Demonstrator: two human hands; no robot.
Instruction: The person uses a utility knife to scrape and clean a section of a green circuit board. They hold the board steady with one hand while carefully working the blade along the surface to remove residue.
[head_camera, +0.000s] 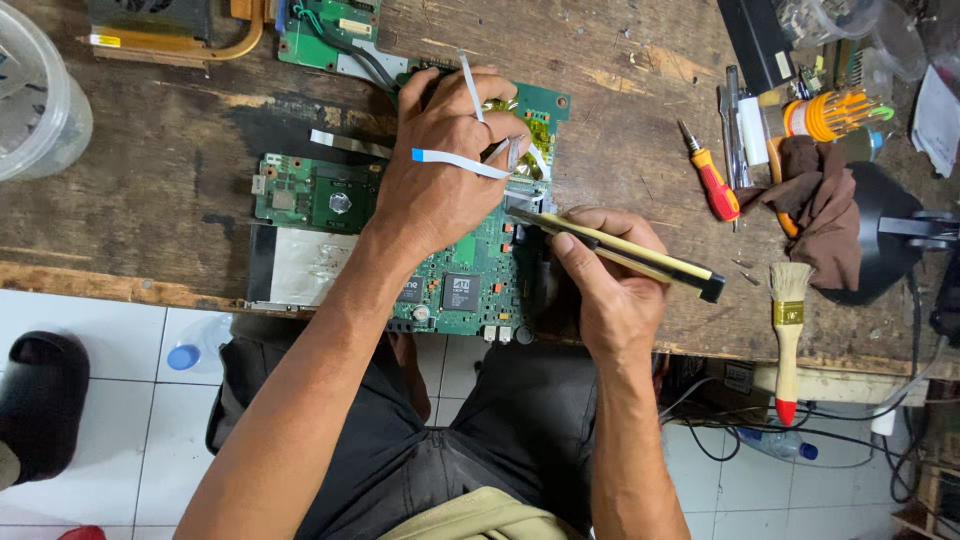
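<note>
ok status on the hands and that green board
Left hand presses down on the circuit board, white ribbon cable across its fingers. Right hand grips yellow utility knife, tip at board. Nothing blocking.

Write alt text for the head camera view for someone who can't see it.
Seen from above, a person's left hand presses on a green circuit board on a worn wooden bench, while the right hand holds a yellow-and-black utility knife to it. A red screwdriver and a paintbrush lie to the right.
</note>
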